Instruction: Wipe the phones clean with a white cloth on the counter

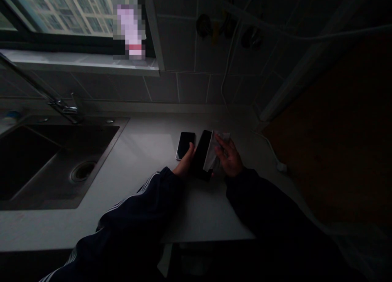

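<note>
My left hand [185, 161] grips the left edge of a flat black phone-like slab [200, 153], thumb up along its side. The slab is tilted and dark, so its exact kind is hard to make out. Over its right part lies a thin white wipe [210, 155], pressed against the surface by the fingers of my right hand [229, 156]. Just left of the slab, a smartphone [185, 144] with a black screen and a pale edge lies face up on the counter, partly covered by my left thumb.
A pale countertop [137, 151] runs under everything. To the left is a steel sink [101, 151] with a faucet [65, 108]. A blurred pink item [130, 27] stands at the window sill [92, 63]. On the right lies a white plug-like piece [281, 166] on a cord.
</note>
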Tool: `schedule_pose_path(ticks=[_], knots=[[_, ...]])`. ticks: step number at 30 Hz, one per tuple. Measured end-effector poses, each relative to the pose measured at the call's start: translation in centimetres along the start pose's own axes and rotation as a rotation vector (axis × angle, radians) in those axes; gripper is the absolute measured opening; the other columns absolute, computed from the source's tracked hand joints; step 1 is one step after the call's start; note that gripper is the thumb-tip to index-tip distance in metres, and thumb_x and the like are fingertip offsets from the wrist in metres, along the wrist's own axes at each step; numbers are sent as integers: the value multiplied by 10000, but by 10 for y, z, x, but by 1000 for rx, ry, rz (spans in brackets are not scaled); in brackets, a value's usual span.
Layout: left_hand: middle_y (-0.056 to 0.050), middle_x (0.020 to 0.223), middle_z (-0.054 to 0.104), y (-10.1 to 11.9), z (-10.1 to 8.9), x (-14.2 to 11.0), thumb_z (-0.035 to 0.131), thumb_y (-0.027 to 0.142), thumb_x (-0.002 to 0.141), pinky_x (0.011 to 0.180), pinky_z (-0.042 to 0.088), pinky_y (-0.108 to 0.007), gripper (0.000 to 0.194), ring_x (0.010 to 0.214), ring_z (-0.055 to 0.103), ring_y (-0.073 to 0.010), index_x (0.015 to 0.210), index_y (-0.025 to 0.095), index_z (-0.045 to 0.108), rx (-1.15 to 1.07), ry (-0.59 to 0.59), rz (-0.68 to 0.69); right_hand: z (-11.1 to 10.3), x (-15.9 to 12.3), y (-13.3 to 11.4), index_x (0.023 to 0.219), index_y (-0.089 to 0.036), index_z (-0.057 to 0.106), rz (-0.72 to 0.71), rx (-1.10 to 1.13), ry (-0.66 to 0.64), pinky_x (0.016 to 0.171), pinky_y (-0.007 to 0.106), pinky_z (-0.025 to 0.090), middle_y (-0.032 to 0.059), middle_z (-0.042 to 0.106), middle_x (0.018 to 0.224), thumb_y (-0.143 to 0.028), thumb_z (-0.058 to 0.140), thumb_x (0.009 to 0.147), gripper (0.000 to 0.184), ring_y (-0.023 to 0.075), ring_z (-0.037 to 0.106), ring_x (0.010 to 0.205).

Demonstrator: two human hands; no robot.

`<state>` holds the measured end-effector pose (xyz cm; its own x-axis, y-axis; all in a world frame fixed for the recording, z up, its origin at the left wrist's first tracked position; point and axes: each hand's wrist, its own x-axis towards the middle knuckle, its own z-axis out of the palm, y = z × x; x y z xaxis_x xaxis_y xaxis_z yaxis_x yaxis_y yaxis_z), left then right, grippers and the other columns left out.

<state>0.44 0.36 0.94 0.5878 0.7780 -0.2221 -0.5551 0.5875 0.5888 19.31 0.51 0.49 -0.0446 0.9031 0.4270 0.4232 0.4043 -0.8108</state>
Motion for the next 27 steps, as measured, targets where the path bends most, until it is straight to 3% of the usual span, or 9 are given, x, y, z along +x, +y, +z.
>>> schedule_pose_path(ticks=[3,5,10,12,17,22,27], knots=[[-168,1260,700,4,-1,-2,381,644,983,948,566,-504,699,1079,710,-317,1524,207,447,-50,-9,-10,0,0,2,1397,-278,620,-17,-81,27,1262,499,243,22,119,1715,-501,584,957,495,297,195,1564],[-162,1257,705,5,-1,-2,371,623,992,969,549,-523,686,1087,708,-322,1528,200,441,-88,-2,-18,0,0,3,1413,-272,605,-3,-96,6,1264,491,236,16,65,1722,-477,607,941,514,301,180,1567],[-133,1131,755,4,4,0,299,397,1044,1011,520,-508,545,1077,715,-304,1465,131,519,-136,104,20,1,-2,8,1454,-241,564,42,-147,-25,1254,466,258,52,23,1724,-438,661,890,604,311,177,1565],[-138,1122,756,0,3,3,306,334,1039,1023,512,-489,520,1090,710,-299,1436,97,544,-127,87,7,1,-2,9,1467,-256,548,67,-175,-31,1241,463,289,52,8,1725,-442,664,887,619,313,218,1555],[-135,1250,714,-11,-9,7,506,340,983,1008,516,-476,498,1126,691,-307,1444,155,542,-66,-84,-29,1,-1,10,1463,-248,541,135,-176,-17,1230,470,319,66,18,1724,-498,659,885,641,321,252,1545],[-135,1289,689,-12,-12,3,590,434,955,967,537,-488,534,1094,700,-308,1441,217,541,36,-114,-37,4,-2,9,1455,-249,541,108,-178,43,1224,551,300,73,12,1723,-512,621,916,606,338,184,1563],[-119,1375,642,-10,-2,-1,634,392,946,1051,490,-419,511,1246,627,-281,1425,230,556,83,-106,87,14,-9,10,1515,-240,473,-2,-227,-4,1233,612,210,74,27,1722,-409,494,996,546,326,114,1575]])
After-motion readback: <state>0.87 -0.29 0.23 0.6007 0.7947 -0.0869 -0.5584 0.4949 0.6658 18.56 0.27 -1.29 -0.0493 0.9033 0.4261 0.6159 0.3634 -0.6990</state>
